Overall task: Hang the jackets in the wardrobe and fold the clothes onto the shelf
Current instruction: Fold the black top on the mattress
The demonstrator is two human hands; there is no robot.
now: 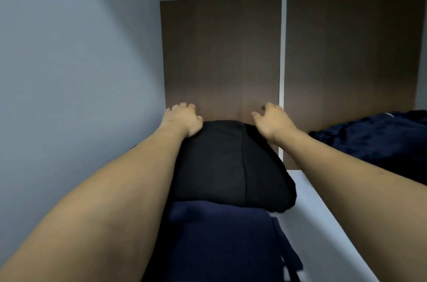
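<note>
A folded black garment (231, 166) lies on top of a folded navy garment (219, 242) on the white wardrobe shelf (323, 224). Both my arms reach deep into the compartment. My left hand (182, 118) rests on the far left corner of the black garment, its fingers bent down over the back edge. My right hand (271, 120) hovers at the far right corner with fingers loosely spread, holding nothing. The fingertips of both hands are near the brown back panel.
A grey side wall (80, 73) closes the left. The brown back panel (221, 55) is close behind the stack. A white vertical divider strip (282, 55) stands at the back. More dark navy clothing (379, 138) lies crumpled on the shelf at the right.
</note>
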